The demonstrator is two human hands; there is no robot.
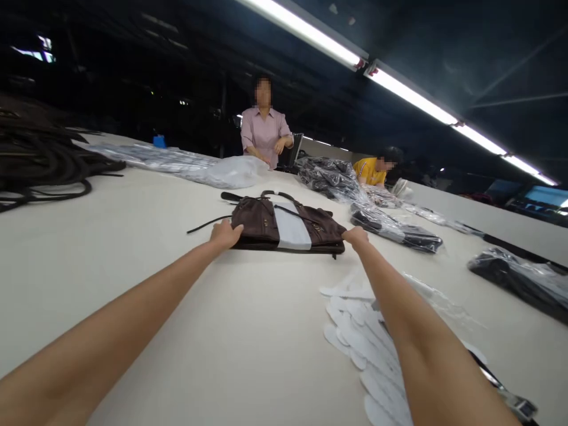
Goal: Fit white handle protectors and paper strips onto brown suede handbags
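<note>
A dark brown leather handbag [255, 223] lies flat on the white table, its handles pointing away from me. Around its middle runs a white paper band [290, 228]. My left hand [225, 234] is closed on the bag's left end, and a thin dark strap sticks out beside it. At the opposite end, my right hand [355, 236] pinches the bag's right corner. Below my right forearm, a fan of white paper strips [355, 331] with rounded ends is spread on the table.
Dark straps [48, 160] are heaped at the far left. Clear plastic bags [231, 170] lie at the back. Plastic-wrapped dark bags [394, 228] line the right side. A buckled strap [517, 402] sits near right. One person [265, 136] stands opposite; another in yellow [370, 170] bends over.
</note>
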